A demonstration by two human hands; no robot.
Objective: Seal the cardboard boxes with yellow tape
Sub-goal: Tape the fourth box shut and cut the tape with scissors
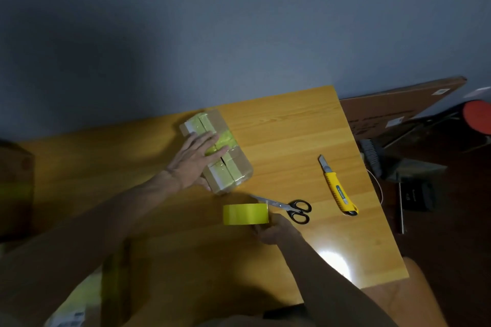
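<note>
Far out past the left hand's wrist, at the dim end of the desk (292,135): a brown box (14,183), too dark to tell whether taped.

Pressing down on the cardboard box (237,164) with the left hand (198,158), palm flat, fingers straight and close together, tips reaching onto a yellow strip (224,141) laid across the top. Likely pinning the box so it cannot slide while smoothing the strip onto the flaps. Just right of the fingertips, a dark seam showing; paler tape banding both ends of the box.

Gripping the tape roll (244,214) with the right hand (275,232), fingers curled on its near right edge, just short of the box's near end. Cannot tell whether resting on the desk or raised. Held close, probably, so a fresh length can be drawn straight onto the seam. No free end to be made out on the roll.

Just beyond the right hand's knuckles, next to the roll: scissors (295,208), blades pointing toward the box, handy for cutting but in the path of any pull to the right. Farther right of that hand, well apart: a yellow knife (338,190), blade out, best kept clear of. Off the desk beyond it, a flat carton (393,111) and a brush (372,152), both out of the way.
</note>
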